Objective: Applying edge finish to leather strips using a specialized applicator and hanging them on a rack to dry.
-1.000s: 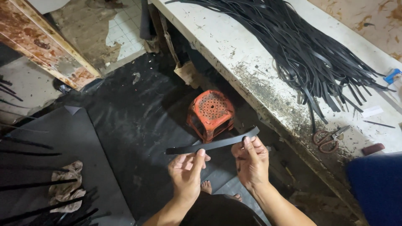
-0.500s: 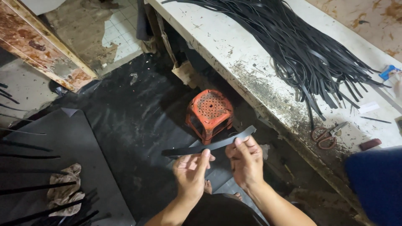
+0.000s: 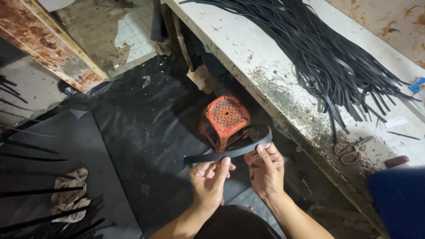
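I hold one black rubber strip (image 3: 230,152) between both hands, low in the middle of the view. My left hand (image 3: 208,181) pinches the strip's left part with thumb and fingers. My right hand (image 3: 265,170) grips its right part, where the end curls back into a loop (image 3: 261,132). The strip hangs in front of a small orange plastic stool (image 3: 223,119) on the floor. A big pile of similar black strips (image 3: 327,53) lies on the worn white workbench (image 3: 248,53) to the upper right.
Scissors with brown handles (image 3: 352,148) lie near the bench's front edge. Black sheeting (image 3: 141,132) covers the floor. Loose black strips (image 3: 40,190) and a crumpled rag (image 3: 68,201) lie at the lower left. A rusty wooden frame (image 3: 48,40) leans at the upper left.
The strip was nearly straight before; its right end now bends back into a loop. Both hands have stayed in about the same place.
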